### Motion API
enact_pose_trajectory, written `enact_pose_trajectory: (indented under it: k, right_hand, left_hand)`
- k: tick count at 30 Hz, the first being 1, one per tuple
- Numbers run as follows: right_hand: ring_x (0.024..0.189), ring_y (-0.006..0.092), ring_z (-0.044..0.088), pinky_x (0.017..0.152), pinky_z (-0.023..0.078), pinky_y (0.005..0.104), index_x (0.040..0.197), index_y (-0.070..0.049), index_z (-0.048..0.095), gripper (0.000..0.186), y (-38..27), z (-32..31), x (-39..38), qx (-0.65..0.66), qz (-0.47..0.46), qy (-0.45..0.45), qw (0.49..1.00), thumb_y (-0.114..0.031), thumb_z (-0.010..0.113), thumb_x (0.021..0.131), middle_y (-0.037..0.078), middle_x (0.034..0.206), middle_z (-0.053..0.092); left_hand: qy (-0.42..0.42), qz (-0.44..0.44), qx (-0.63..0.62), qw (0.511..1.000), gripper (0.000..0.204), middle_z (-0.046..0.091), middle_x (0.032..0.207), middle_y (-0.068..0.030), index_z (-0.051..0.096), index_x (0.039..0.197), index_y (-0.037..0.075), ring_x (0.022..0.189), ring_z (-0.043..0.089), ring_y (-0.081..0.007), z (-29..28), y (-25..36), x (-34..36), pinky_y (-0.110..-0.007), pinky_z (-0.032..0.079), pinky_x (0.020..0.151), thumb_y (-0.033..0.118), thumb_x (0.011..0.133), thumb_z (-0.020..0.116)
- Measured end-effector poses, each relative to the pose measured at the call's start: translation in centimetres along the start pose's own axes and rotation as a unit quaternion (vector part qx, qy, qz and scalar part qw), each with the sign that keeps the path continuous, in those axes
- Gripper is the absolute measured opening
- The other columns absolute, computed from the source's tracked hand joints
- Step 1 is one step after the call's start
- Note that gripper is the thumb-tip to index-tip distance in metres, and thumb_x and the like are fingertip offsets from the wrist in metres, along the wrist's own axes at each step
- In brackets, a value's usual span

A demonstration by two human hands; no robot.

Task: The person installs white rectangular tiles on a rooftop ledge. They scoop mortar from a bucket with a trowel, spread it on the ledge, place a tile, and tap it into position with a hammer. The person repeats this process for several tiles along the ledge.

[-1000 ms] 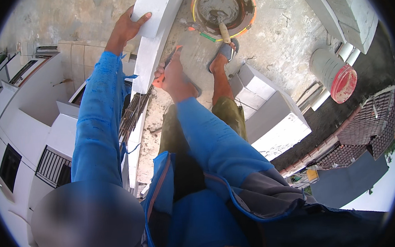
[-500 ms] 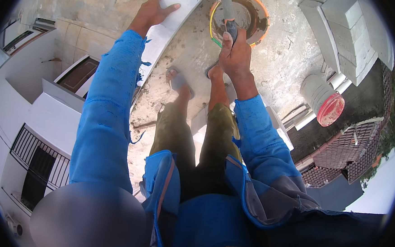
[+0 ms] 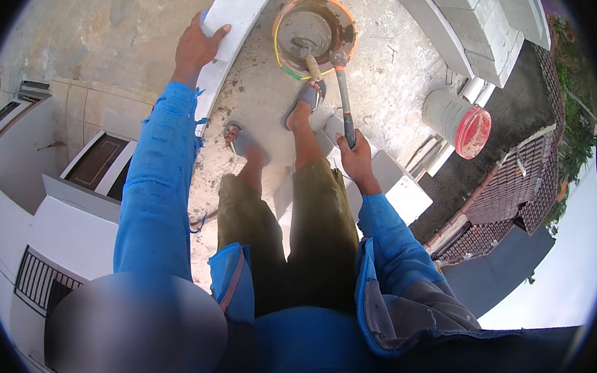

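Note:
At the upper left, my left hand (image 3: pixel 198 50) rests on a long white block-like ledge (image 3: pixel 237 16). Its thumb is stretched out across the pale surface, apart from the fingers. A small patch of blue shows beside the fingertips; what it is I cannot make out. My right hand (image 3: pixel 358 161) is closed round the black grip of a hammer (image 3: pixel 344 91), whose grey head points away from me. Just left of the hammer head stands a bucket (image 3: pixel 278 47) of wet grey mortar with an orange and yellow rim. A trowel (image 3: pixel 313 67) leans in it, handle toward me.
My sandalled feet (image 3: pixel 301 111) stand on rough concrete close to the bucket. Pale blocks (image 3: pixel 476 11) are stacked at the upper right. A dirty bucket with a red rim (image 3: pixel 473 131) lies tipped near white pipes. Tiled roofs (image 3: pixel 501 198) appear below on the right.
My right hand has drawn back toward me and lowered the hammer, so its head now shows beside the mortar bucket. My left hand stays on the white ledge. The view has shifted.

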State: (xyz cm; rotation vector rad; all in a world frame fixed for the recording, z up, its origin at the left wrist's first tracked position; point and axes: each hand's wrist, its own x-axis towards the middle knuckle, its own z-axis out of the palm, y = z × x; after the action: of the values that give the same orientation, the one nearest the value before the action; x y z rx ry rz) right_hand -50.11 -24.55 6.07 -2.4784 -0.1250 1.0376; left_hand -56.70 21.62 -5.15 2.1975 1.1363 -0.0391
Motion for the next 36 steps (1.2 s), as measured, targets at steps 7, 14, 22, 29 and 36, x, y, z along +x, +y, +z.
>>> enact_pose_trajectory:
  k: [7, 14, 22, 29, 36]
  right_hand:
    - [0.092, 0.0390, 0.073, 0.084, 0.055, 0.0524, 0.109, 0.003, 0.068, 0.041, 21.0, 5.3, -7.9, -0.017, 0.331, 0.094, 0.939, -0.038, 0.064, 0.101, 0.025, 0.099, 0.074]
    - [0.121, 0.0535, 0.067, 0.105, 0.051, 0.0580, 0.141, 0.000, 0.052, 0.054, 33.2, 9.8, -10.6, -0.001, 0.381, 0.054, 0.923, -0.033, 0.066, 0.101, 0.034, 0.129, 0.068]
    - [0.096, 0.0319, 0.075, 0.090, 0.058, 0.0467, 0.129, -0.002, 0.068, 0.035, 23.4, 6.2, 3.1, 0.111, 0.211, 0.037, 0.970, -0.029, 0.069, 0.107, 0.015, 0.104, 0.077]
    - [0.123, 0.0361, 0.067, 0.101, 0.047, 0.0583, 0.134, -0.010, 0.065, 0.049, 0.7, 5.8, 26.3, -0.221, -0.165, -0.031, 0.961, -0.043, 0.070, 0.098, 0.013, 0.124, 0.077]
    - [0.143, 0.0393, 0.061, 0.122, 0.038, 0.0619, 0.156, -0.001, 0.049, 0.070, -3.8, 10.7, 34.5, -0.422, -0.091, -0.189, 0.882, -0.039, 0.064, 0.099, 0.023, 0.155, 0.063]
  left_hand:
    - [0.125, 0.199, 0.022, 0.972, 0.051, 0.061, 0.149, -0.0249, 0.062, 0.149, 0.003, 0.150, 0.047, -0.0468, 0.9, 4.1, -18.2, -0.057, 0.041, 0.122, 0.026, 0.105, 0.076]
    - [-0.327, -0.070, -0.118, 0.935, 0.050, 0.064, 0.149, -0.0224, 0.063, 0.148, 0.003, 0.144, 0.058, -0.0356, 11.4, 1.7, -28.8, -0.043, 0.044, 0.119, 0.037, 0.111, 0.065]
    - [-0.137, -0.427, -0.433, 0.782, 0.095, 0.035, 0.173, -0.0182, 0.018, 0.174, 0.016, 0.157, 0.039, -0.0390, 26.5, 4.5, -13.1, -0.061, 0.031, 0.128, 0.076, 0.107, 0.049]
    - [-0.027, -0.414, -0.666, 0.620, 0.090, 0.042, 0.169, -0.0157, 0.030, 0.170, 0.010, 0.154, 0.043, -0.0376, 32.6, 7.2, -9.1, -0.062, 0.036, 0.126, 0.075, 0.110, 0.041]
    - [-0.067, -0.365, -0.711, 0.597, 0.082, 0.052, 0.157, -0.0110, 0.040, 0.163, 0.011, 0.141, 0.053, -0.0311, 33.2, 6.1, -12.0, -0.059, 0.037, 0.126, 0.075, 0.110, 0.037]
